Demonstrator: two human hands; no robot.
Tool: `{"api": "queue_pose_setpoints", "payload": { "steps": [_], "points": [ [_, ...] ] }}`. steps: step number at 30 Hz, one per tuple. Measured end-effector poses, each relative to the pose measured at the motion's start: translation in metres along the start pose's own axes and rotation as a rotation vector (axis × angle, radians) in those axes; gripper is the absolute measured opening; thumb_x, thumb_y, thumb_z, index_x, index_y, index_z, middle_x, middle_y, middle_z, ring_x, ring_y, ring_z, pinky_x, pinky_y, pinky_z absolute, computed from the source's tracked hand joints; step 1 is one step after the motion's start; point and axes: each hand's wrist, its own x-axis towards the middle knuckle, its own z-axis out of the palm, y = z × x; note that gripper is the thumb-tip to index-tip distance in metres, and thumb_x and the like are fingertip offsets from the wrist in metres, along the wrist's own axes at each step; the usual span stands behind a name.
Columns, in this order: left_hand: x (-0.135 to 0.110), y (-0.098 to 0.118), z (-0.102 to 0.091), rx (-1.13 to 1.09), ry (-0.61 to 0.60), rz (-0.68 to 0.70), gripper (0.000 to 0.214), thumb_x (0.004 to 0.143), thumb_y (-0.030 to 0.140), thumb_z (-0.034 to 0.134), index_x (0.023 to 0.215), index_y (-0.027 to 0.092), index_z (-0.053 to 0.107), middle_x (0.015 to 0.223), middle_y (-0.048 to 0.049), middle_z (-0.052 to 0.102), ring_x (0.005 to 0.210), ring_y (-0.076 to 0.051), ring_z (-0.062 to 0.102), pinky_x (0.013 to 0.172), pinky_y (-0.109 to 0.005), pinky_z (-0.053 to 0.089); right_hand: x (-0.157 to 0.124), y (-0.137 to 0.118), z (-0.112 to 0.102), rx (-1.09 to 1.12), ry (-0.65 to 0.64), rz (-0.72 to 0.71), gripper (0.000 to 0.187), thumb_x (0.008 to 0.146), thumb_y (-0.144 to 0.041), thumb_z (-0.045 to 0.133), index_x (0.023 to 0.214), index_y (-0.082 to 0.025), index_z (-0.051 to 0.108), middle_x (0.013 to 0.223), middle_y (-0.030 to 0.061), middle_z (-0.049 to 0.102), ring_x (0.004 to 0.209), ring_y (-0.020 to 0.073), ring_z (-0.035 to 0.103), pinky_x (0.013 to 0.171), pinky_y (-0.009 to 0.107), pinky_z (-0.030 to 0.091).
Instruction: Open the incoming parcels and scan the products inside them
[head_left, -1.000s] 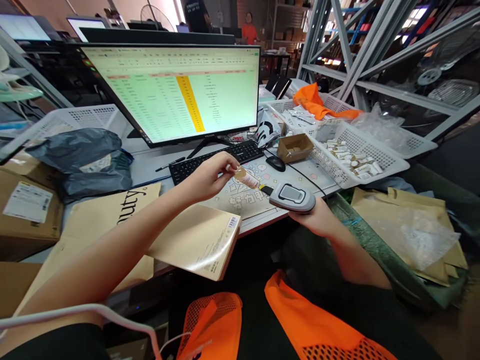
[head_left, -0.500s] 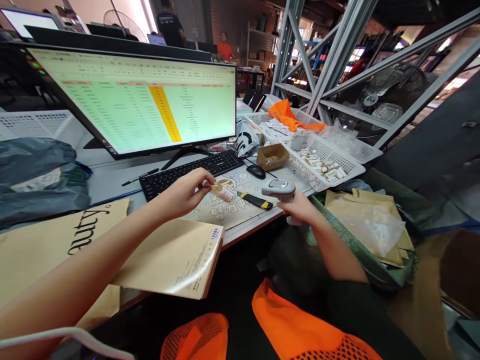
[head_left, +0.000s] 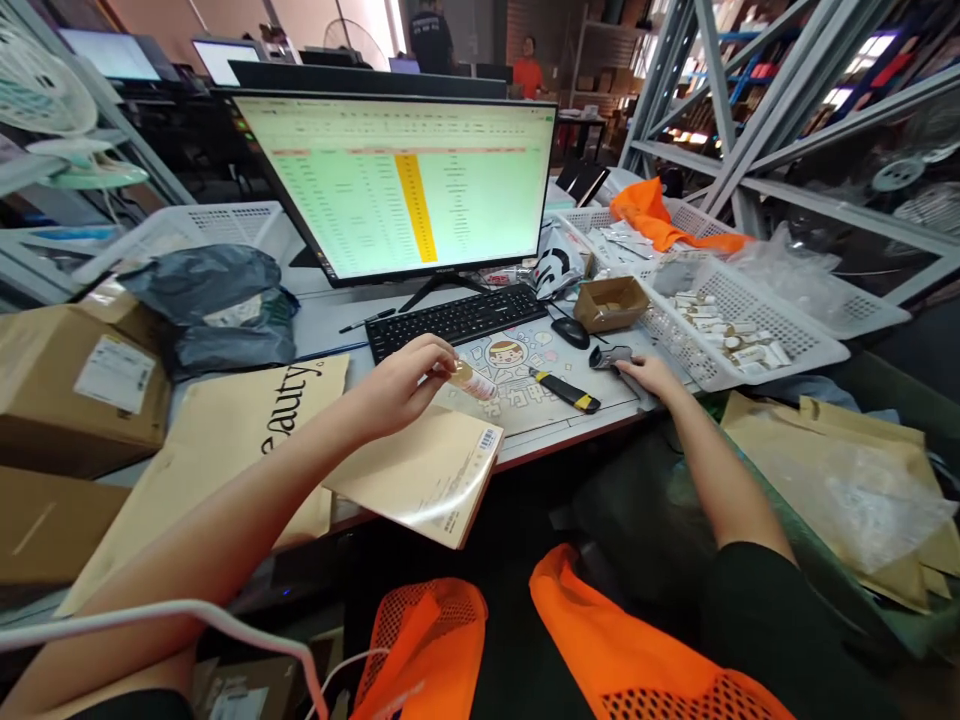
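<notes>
My left hand (head_left: 411,385) is closed, pinching the end of a small clear bottle (head_left: 474,381) with a printed label. It is held over the mat, above the far edge of a flat tan box (head_left: 427,475) that bears a barcode sticker. My right hand (head_left: 651,378) has its fingers round a grey barcode scanner (head_left: 613,356), low at the desk's front right edge. The scanner's handle is partly hidden by the hand. Between the two hands lies a black and yellow utility knife (head_left: 564,390) on the cartoon-printed mat (head_left: 517,385).
Behind the mat are a keyboard (head_left: 457,322), a mouse (head_left: 571,332) and a monitor (head_left: 405,190). A small open cardboard box (head_left: 611,304) stands beside a white basket (head_left: 814,355) of small bottles. Cartons (head_left: 75,390) and a grey plastic bag (head_left: 217,305) are at left.
My right hand has brought the scanner down towards the desk's right edge, turning it. My left hand still holds the bottle over the mat. The view has swung left, showing the cartons.
</notes>
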Motion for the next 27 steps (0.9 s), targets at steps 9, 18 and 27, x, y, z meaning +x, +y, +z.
{"api": "queue_pose_setpoints", "payload": {
  "steps": [9,18,27],
  "points": [
    [0.033,0.031,0.032,-0.138,-0.111,0.034,0.014,0.104,0.021,0.049,0.093,0.021,0.058,0.103,-0.009,0.07,0.095,-0.02,0.067,0.084,-0.033,0.056,-0.06,-0.025,0.074,-0.014,-0.27,-0.427,0.069,0.085,-0.052,0.084,0.146,-0.026,0.063,0.146,0.0113,0.067,0.128,0.032,0.065,0.111,0.048,0.053],
    [-0.014,0.045,0.006,-0.051,-0.057,-0.232,0.047,0.1,0.045,0.062,0.144,0.03,0.06,0.166,-0.0078,0.05,0.155,-0.034,0.044,0.131,-0.056,0.037,-0.05,-0.004,0.029,0.084,-0.032,-0.236,0.039,0.085,-0.054,0.079,0.105,-0.022,0.069,0.089,0.0032,0.07,0.074,0.0189,0.061,0.072,0.034,0.052],
    [-0.148,-0.022,-0.021,-0.321,0.197,-1.031,0.071,0.083,0.075,0.071,0.137,0.03,0.066,0.149,-0.0058,0.067,0.149,-0.038,0.052,0.128,-0.057,0.043,0.01,0.038,-0.057,0.399,0.65,0.009,0.026,0.091,-0.04,0.068,0.109,-0.023,0.068,0.13,0.0127,0.07,0.101,0.0203,0.071,0.074,0.032,0.045]
  ]
}}
